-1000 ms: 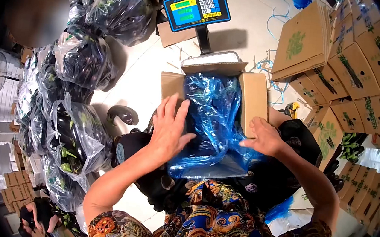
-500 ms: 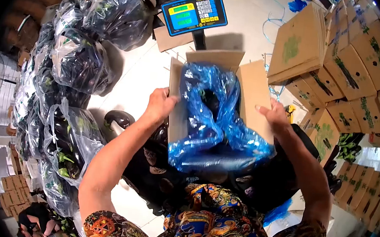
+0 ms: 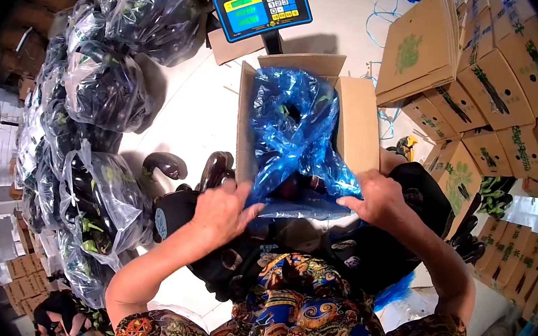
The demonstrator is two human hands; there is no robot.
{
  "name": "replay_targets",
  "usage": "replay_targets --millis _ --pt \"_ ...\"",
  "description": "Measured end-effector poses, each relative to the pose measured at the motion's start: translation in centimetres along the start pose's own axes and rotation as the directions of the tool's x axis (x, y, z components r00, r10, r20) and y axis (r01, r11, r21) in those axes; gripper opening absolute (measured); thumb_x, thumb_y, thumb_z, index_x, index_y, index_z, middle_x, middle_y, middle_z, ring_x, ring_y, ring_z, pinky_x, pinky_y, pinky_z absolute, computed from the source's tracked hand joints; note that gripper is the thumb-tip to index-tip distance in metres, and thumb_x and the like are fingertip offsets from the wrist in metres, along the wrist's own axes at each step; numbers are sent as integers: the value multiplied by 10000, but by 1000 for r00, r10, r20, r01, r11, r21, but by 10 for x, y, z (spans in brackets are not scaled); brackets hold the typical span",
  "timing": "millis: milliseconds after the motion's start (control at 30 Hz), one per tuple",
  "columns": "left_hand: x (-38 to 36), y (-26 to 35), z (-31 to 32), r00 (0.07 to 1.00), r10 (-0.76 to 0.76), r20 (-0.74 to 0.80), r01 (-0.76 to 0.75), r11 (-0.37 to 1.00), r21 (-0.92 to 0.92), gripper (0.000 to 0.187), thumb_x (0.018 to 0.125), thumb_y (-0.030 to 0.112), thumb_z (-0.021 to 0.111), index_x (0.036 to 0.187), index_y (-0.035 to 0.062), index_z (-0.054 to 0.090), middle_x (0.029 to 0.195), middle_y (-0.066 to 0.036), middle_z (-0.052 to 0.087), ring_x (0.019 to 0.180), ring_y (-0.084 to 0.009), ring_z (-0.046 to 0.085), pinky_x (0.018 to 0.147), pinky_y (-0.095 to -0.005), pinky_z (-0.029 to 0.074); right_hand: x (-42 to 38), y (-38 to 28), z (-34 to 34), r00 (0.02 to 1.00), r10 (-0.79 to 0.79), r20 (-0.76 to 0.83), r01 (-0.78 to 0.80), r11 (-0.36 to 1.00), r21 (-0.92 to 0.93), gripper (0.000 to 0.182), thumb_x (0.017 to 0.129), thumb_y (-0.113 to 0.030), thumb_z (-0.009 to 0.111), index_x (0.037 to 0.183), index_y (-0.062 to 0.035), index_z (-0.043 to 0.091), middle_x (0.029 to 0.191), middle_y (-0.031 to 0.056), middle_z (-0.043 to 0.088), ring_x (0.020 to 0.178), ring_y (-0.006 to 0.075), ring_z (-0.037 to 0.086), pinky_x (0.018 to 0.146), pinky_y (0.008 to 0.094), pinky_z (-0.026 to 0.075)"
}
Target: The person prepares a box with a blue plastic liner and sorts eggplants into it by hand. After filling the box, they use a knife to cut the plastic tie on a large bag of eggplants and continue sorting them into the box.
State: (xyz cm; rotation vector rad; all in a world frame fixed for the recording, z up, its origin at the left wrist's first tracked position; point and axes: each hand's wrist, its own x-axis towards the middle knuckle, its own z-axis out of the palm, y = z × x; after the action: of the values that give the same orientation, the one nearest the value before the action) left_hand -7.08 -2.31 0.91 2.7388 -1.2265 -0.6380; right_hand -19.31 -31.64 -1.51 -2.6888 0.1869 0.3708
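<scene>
An open cardboard box (image 3: 360,122) stands in front of me, lined with a crinkled blue plastic bag (image 3: 295,141). Dark eggplants (image 3: 300,186) show through the bag's opening at the near side. My left hand (image 3: 222,212) is closed at the near left corner, gripping the bag's edge with the thumb towards the inside. At the near right corner, my right hand (image 3: 374,199) pinches the bag's edge, thumb over the rim. The fingertips of both hands are partly hidden.
A scale display (image 3: 263,8) rises behind the box. Clear bags of eggplants (image 3: 110,86) are piled at left, with loose eggplants (image 3: 166,165) on the floor. Cartons (image 3: 487,92) are stacked at right. Another person (image 3: 60,316) is at lower left.
Both hands have come down from the box's sides to its near corners and taken the bag's edge. The bag's near part, which hung over the front, is now drawn up and in.
</scene>
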Motion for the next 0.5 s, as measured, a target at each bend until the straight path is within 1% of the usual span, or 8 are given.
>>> replay_targets --millis 67,133,233,300,333,400,433,500 --pt "-1 -4 8 951 -131 279 265 809 -525 340 944 285 595 1113 -6 551 705 -104 578 550 -238 603 518 -369 515 4 -8 0 970 128 209 -98 984 -150 343 822 -274 712 997 -7 586 779 221 636 826 355 671 691 449 518" --pt "-6 -7 13 895 -120 429 443 346 -827 199 1001 178 491 1032 -6 560 661 -58 599 486 -123 585 459 -274 492 8 8 22 922 -5 388 29 998 -56 281 849 -265 674 908 -2 597 727 189 613 777 317 654 683 411 508" --pt "-11 0 -3 882 -182 436 470 431 -770 116 971 74 494 1021 -3 565 694 -64 623 536 -119 620 493 -246 502 7 31 18 837 -208 507 37 944 326 255 857 -262 639 896 -10 633 763 176 630 767 311 639 736 379 501" --pt "-17 3 -9 940 -183 288 341 532 -775 93 959 72 507 1007 12 559 701 -60 632 519 -109 601 469 -232 487 5 41 5 853 -322 410 -3 783 622 271 872 -277 620 955 -22 661 794 158 641 730 275 604 743 362 481" --pt "-19 4 -14 961 -178 211 276 582 -765 82 953 71 513 1000 20 556 705 -58 636 510 -104 592 456 -225 479 0 41 0 833 -65 549 -425 559 712 302 896 -287 598 1022 -20 659 814 130 627 643 191 574 639 327 463" --pt "-8 5 -30 980 -101 174 198 635 -746 69 948 64 524 993 24 559 712 -63 646 563 -108 608 515 -238 499 14 36 -28 853 -162 496 -361 503 785 297 931 -278 584 1011 3 633 776 61 587 564 93 515 534 269 413" --pt "3 5 -35 985 -59 161 162 624 -764 67 951 72 524 990 31 561 709 -62 645 586 -111 616 544 -244 507 22 37 -18 958 -256 130 67 639 766 267 950 -274 567 946 -11 611 721 27 550 534 69 477 504 246 379" --pt "38 3 -47 987 -39 159 158 466 -871 59 956 95 527 978 52 561 721 -53 643 638 -116 629 614 -253 514 44 23 -21 974 -184 133 -38 446 894 264 992 -262 524 829 -55 543 680 -23 476 510 57 438 479 214 335"
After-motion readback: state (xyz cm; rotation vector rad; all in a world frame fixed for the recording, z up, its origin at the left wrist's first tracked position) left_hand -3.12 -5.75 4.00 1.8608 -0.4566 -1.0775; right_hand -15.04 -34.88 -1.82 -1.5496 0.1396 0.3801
